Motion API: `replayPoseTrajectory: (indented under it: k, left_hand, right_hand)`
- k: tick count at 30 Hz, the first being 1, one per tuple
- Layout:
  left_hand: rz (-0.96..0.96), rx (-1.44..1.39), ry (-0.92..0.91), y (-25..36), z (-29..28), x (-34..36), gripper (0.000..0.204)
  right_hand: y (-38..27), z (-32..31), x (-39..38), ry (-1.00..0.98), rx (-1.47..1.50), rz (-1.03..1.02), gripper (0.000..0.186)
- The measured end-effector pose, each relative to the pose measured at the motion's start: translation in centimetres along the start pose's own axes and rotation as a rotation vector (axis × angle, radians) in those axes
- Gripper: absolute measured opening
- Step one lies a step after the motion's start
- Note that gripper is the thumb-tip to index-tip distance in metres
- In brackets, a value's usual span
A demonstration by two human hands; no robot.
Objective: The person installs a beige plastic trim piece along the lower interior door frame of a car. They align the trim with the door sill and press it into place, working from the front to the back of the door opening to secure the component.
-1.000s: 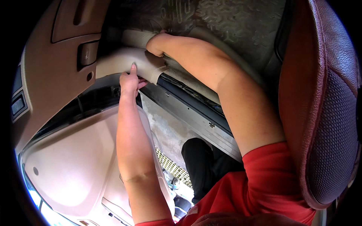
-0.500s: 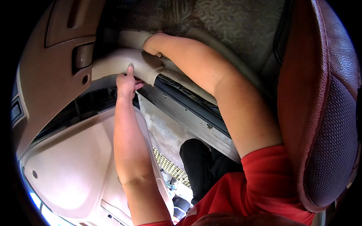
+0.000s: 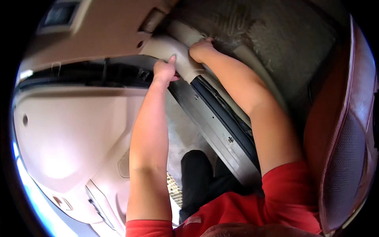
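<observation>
Two hands [image 3: 164, 72] [image 3: 201, 50] apart, left clamped on one beige trim piece [image 3: 178, 54], right opposite, grip unclear.

view: head, left of two wide fisheyes worn on the person | from: overhead, by the metal door sill's [image 3: 219, 134] near end | facing: steeply down, toward beige trim [image 3: 185, 63] at the sill's far end | range: near | span: door panel [image 3: 79, 130] left of the sill, seat [image 3: 347, 173] right
</observation>
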State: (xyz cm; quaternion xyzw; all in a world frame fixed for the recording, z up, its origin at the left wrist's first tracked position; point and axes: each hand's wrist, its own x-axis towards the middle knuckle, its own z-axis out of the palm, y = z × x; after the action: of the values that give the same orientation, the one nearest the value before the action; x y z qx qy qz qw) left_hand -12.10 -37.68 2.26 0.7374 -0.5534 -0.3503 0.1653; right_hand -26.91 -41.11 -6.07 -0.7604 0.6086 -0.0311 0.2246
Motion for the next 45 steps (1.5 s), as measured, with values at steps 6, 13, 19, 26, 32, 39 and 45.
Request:
replayPoseTrajectory:
  k: [6, 13, 19, 26, 32, 39, 45]
  left_hand:
    - [0.138, 0.096, 0.32, -1.5, 0.2, -1.3, 0.046]
    - [0.057, 0.002, 0.045, 0.4, -0.2, -1.2, 0.045]
    - [0.107, -0.055, 0.119, -1.2, 1.6, 0.7, 0.043]
    - [0.203, 0.031, 0.18, -3.2, 2.2, 4.0, 0.045]
    - [0.311, 0.05, 0.172, -1.9, 1.7, 2.2, 0.045]
    - [0.121, -0.122, 0.159, -0.7, 0.4, -1.2, 0.044]
    - [0.174, -0.152, 0.181, -1.2, 1.5, -0.3, 0.047]
  right_hand:
    - [-2.3, -0.9, -0.2, -0.099, -0.07, -0.034, 0.039]
    - [1.5, 0.4, -0.1, -0.112, -0.13, -0.049, 0.031]
    - [3.5, -1.0, -1.6, 0.029, 0.224, -0.08, 0.036]
    - [-15.1, -7.1, -10.9, 0.698, 0.366, -0.053, 0.056]
    - [-16.8, -7.8, -9.4, 0.568, 0.389, 0.06, 0.076]
    - [-16.5, -5.0, -19.5, 0.791, 0.385, 0.198, 0.07]
    - [-13.7, 7.6, -28.7, 0.655, -0.309, 0.511, 0.067]
